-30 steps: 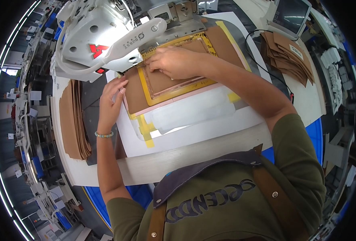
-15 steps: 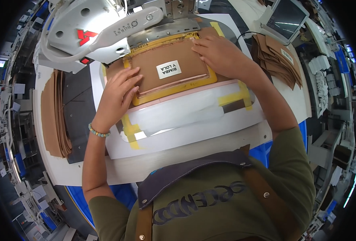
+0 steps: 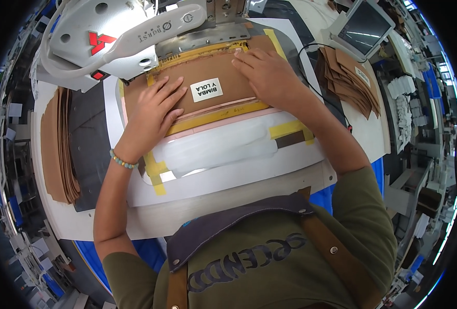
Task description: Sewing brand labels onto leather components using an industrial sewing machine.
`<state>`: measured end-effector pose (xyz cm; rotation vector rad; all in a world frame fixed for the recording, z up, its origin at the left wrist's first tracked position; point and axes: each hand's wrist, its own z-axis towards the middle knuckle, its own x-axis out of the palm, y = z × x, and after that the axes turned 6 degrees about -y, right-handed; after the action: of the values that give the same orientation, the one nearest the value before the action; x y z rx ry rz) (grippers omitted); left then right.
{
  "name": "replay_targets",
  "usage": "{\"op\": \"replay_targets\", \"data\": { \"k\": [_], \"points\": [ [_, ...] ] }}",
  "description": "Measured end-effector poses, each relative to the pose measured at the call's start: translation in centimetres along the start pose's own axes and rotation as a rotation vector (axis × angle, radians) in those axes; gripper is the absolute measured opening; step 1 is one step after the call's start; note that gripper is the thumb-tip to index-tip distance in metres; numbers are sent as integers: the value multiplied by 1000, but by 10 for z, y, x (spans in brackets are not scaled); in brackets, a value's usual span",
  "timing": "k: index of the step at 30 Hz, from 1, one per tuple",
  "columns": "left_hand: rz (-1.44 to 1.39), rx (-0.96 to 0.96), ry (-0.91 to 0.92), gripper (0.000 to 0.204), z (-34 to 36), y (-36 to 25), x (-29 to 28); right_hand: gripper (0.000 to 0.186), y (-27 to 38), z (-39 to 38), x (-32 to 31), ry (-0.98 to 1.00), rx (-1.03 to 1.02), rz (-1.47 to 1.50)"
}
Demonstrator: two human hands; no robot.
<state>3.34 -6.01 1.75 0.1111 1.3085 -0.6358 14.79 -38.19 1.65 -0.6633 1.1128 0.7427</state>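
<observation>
A flat brown panel [image 3: 215, 65] with a white printed label [image 3: 206, 90] lies in front of the sewing machine, within a yellow frame [image 3: 215, 117]. My left hand [image 3: 153, 108] rests on the panel's left part, fingers spread, thumb near the frame's front bar. On the right side, my right hand [image 3: 267, 74] lies over panel and frame with fingers stretched out, the index fingertip by the far right corner. The hands cover the frame's left and right sides. Below the frame is a translucent white sheet [image 3: 218, 152] with yellow tape [image 3: 155, 170].
The white sewing machine head [image 3: 102, 44] with its grey lamp arm [image 3: 156, 33] stands at the far left. Stacks of brown panels lie left [image 3: 58, 149] and right [image 3: 349, 85]. A screen [image 3: 365, 26] stands far right, with a black cable [image 3: 306, 77] nearby.
The whole view has shifted slightly. My left hand has slid farther in over the panel, and my right hand has come inward and nearer over the frame's right side.
</observation>
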Motion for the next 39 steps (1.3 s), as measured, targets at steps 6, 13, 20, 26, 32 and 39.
{"op": "replay_targets", "data": {
  "k": [6,13,20,26,32,39],
  "points": [
    [26,-10,-17,47,1,-1,-1,42,-8,1,5,-103,-47,37],
    [45,-34,-57,46,2,-3,2,38,-13,8,-1,-82,-47,126],
    [48,-29,-84,44,3,-5,3,36,-6,20,-17,18,-6,229],
    [-34,-33,-89,43,4,-4,3,36,2,28,-14,42,-36,246],
    [-26,-19,-96,42,4,-5,0,36,13,40,-4,2,-100,245],
    [-40,-11,-106,41,-1,-1,0,31,25,54,8,-198,-236,233]
  ]
}}
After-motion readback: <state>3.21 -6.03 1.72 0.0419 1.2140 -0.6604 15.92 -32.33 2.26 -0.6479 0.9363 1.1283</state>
